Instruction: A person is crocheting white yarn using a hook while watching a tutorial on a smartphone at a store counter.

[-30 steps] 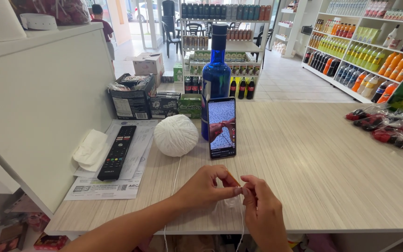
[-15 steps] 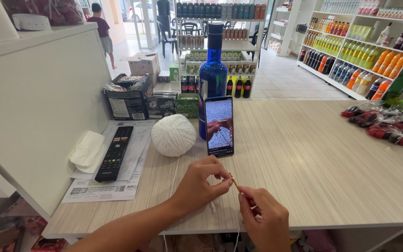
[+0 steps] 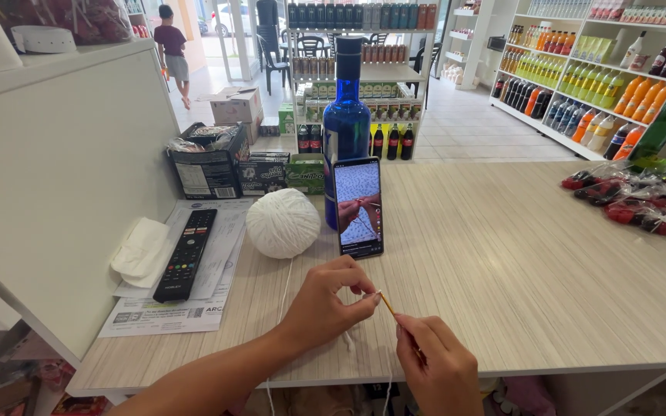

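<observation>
here we note both hands low at the near edge of the surface, close together. the right hand has its fingers closed around a thin yellowish crochet hook; the hook's long axis runs up and to the left from that fist, its tip meeting the left hand. the left hand's fingers are pinched shut on white yarn right at the hook tip, so the left hand lies nearer the working end and the right hand holds the tail end of the shaft. a strand trails down off the edge between the hands; another thin line runs from the left wrist area back up to the white yarn ball, which sits well beyond the hands, up and to the left. just beside the ball a phone leans upright against a blue bottle, its screen showing hands at crochet. a black remote lies on papers further left.
</observation>
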